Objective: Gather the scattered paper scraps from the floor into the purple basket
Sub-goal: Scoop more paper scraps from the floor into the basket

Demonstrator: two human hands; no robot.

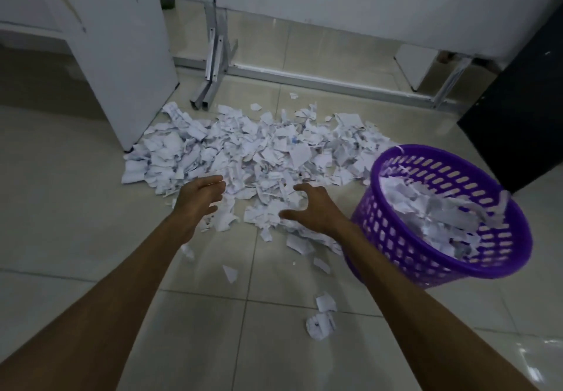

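The left hand [199, 197] and the right hand [316, 207] reach over the near edge of the paper scraps [243, 150] on the floor, fingers loosely spread and holding nothing. To scoop well, both palms should probably close in from the two sides. The white cabinet [122, 55] and metal legs [210, 64] border the pile, and the purple basket [396, 238], partly full, stands just right.

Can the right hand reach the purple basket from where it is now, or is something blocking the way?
Probably yes. The right hand hovers open over the paper scraps, and the purple basket stands just to its right with its opening facing up. Nothing stands between them.
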